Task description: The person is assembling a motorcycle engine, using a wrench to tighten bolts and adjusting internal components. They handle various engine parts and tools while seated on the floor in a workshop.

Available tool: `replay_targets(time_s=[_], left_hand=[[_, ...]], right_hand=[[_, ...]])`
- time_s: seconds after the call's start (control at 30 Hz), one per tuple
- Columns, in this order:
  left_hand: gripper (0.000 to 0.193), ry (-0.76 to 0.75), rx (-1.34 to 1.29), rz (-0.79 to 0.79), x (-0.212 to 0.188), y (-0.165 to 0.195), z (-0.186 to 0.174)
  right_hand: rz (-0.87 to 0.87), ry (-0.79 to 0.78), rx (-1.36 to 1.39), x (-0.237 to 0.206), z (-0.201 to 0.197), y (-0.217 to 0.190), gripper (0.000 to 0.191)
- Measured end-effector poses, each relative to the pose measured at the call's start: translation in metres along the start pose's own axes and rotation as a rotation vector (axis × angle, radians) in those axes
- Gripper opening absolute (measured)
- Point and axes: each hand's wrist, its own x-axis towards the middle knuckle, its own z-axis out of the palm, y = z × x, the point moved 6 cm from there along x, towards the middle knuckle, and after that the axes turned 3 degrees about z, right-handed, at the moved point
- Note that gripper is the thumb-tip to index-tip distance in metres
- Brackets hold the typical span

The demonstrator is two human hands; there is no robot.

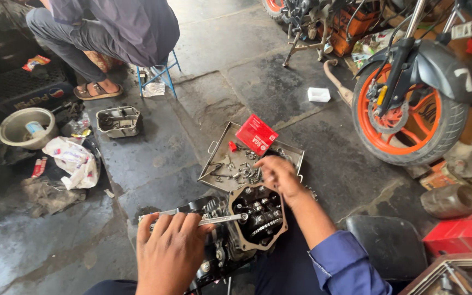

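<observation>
An open engine, its chain and gears exposed, sits on the stone floor between a person's two hands. The left hand is curled shut around a long spanner whose far end meets the engine's rim. The right hand, fingers bent downward, hovers just beyond the engine over a metal tray strewn with bolts; whether it grips anything cannot be told. A red box rests on the tray's far side. Farther right of that hand stands a motorcycle's orange wheel; far left of the left hand, a metal cover and a bowl lie beside another seated person.
</observation>
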Motion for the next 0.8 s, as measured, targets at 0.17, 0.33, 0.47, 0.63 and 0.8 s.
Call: replay_targets(time_s=[0.17,0.33,0.47,0.63,0.8], left_hand=[[0.025,-0.008,0.042,-0.028,0.001,-0.001,-0.002],[0.022,0.012,0.115,-0.04,0.0,0.011,-0.007],[0.02,-0.07,0.163,-0.104,-0.021,0.018,0.003],[0.024,-0.088,0.15,-0.095,-0.038,0.008,0.011],[0.021,-0.134,0.13,-0.107,-0.036,0.009,0.004]], right_hand=[[0.296,-0.164,0.09,-0.008,0.02,0.017,0.035],[0.124,-0.173,0.044,-0.009,0.016,0.018,0.033],[0.113,-0.062,-0.009,-0.002,0.004,0.042,0.03],[0.14,0.047,0.053,-0.002,-0.004,0.065,0.022],[0.187,0.074,0.35,-0.011,0.001,0.072,0.028]])
